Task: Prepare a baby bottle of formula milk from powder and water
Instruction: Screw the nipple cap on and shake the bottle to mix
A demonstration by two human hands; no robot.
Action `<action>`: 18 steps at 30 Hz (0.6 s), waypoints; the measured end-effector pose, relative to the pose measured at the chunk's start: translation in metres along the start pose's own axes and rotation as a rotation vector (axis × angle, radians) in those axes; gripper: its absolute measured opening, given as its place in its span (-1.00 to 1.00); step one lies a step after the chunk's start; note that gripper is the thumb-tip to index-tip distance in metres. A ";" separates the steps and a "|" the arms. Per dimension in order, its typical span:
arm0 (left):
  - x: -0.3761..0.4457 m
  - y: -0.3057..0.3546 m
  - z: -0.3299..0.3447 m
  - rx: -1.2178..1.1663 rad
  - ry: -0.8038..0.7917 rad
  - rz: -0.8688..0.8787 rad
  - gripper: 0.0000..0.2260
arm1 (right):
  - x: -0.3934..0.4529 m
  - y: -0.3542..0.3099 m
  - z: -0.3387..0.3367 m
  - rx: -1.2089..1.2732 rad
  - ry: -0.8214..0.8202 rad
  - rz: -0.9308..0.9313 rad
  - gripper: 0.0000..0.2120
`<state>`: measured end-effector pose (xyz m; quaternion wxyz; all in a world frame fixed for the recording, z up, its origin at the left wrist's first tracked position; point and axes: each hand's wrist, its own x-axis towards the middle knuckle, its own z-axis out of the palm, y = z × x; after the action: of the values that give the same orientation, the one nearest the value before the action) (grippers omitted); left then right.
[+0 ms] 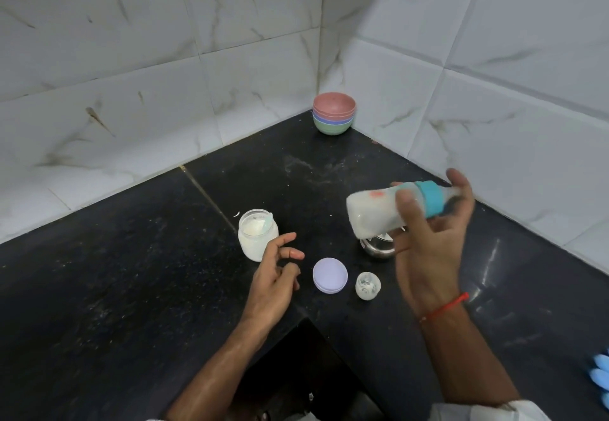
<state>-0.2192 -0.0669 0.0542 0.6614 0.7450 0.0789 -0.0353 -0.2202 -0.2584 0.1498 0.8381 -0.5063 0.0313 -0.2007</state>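
Head view: the right hand (428, 242) is raised above the counter (131, 289) at about 3 o'clock from the frame centre, thumb and fingers curled round a baby bottle (389, 209). The bottle lies nearly on its side, base toward 9 o'clock, teal collar (430, 201) and teat end toward 3 o'clock against the palm. It holds milky white liquid and looks motion-blurred. A red thread (445, 307) circles the right wrist.

The left hand (273, 285) hovers low near the centre with fingers loosely curled and spread, gripping nothing. Whether it touches the counter cannot be told.

Just at 11 o'clock from the left hand stands an open jar (257, 236) of white powder, with a pale scoop (267, 221) resting inside. At 3 o'clock from that hand lies a lilac lid (330, 275), and just beyond it a small clear cap (368, 285). A steel cup (377, 246) sits under the bottle, partly hidden by it.

At 12 o'clock, in the tiled corner, is a stack of bowls (333, 112), pink on top. Something blue (601, 376) shows at the right edge at 4 o'clock.
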 end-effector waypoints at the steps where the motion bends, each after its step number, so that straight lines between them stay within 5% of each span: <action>1: -0.001 -0.001 0.000 0.005 0.003 0.004 -0.51 | 0.000 0.001 -0.001 -0.084 -0.061 -0.008 -0.22; 4: -0.002 -0.004 -0.002 0.047 -0.010 0.026 -0.52 | -0.011 0.005 0.001 -0.344 -0.278 -0.014 -0.20; 9: -0.002 -0.007 -0.002 0.041 0.004 0.024 -0.53 | -0.017 -0.005 0.003 -0.362 -0.135 -0.323 -0.17; 13: -0.005 -0.009 -0.001 0.063 -0.015 0.045 -0.53 | -0.025 0.010 0.000 -0.753 -0.293 -0.321 -0.18; 18: -0.002 -0.014 -0.002 0.058 0.004 0.032 -0.53 | -0.026 0.012 -0.002 -0.738 -0.132 -0.517 -0.19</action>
<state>-0.2241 -0.0633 0.0408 0.6399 0.7651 0.0671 -0.0253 -0.2410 -0.2457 0.1348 0.5240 -0.7741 -0.0802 -0.3460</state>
